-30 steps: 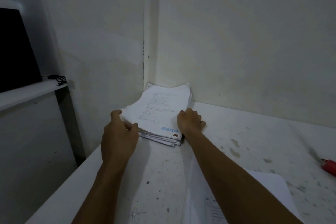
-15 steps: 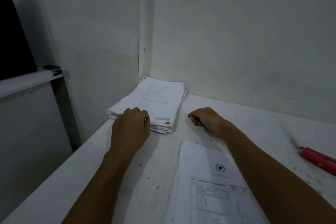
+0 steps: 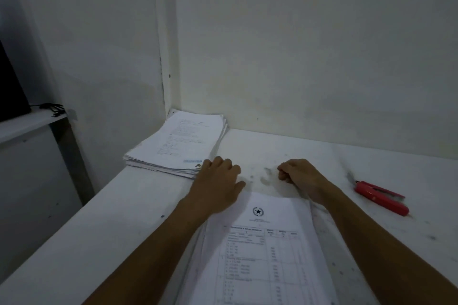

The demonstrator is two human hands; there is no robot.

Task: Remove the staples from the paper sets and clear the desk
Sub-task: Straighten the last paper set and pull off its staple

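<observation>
One head camera is giving us the only view, so nothing is being shared with a second one. It is looking forward and down from above the desk (image 3: 104,225), facing the corner where two walls are meeting, with both forearms reaching in from the bottom edge. It is sitting close, the near papers (image 3: 262,250) running off the bottom of the frame while the stack (image 3: 178,143) in the corner is lying farther off.
</observation>
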